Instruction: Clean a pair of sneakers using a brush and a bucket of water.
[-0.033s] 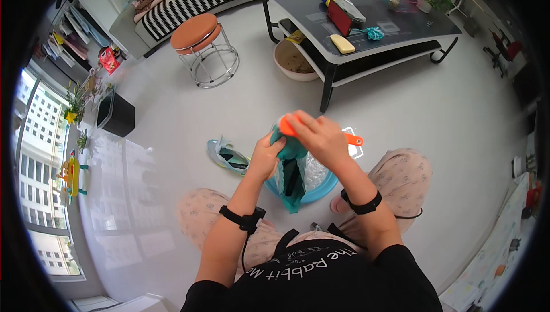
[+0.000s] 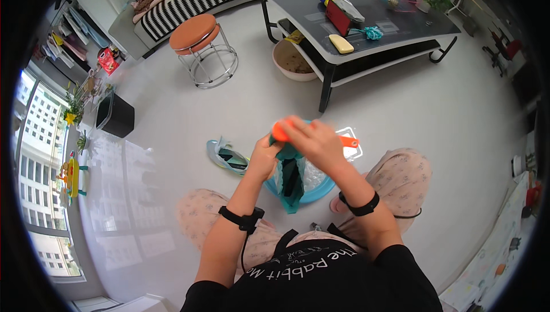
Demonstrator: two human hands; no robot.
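A sandal [image 2: 227, 158] lies on the floor [image 2: 172, 140], partly hidden behind the left hand [image 2: 264, 159], whose grip is closed on a teal shoe [image 2: 291, 177] held upright over a blue basin [image 2: 312, 189]. The right hand [image 2: 317, 142] clasps an orange brush [image 2: 344, 139], blurred, against the shoe's top; its bristles cannot be made out.

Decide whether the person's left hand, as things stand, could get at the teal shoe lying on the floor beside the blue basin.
Probably yes. The shoe lies on open floor just left of the left hand, with nothing between them; but that hand now grips the teal shoe over the basin.
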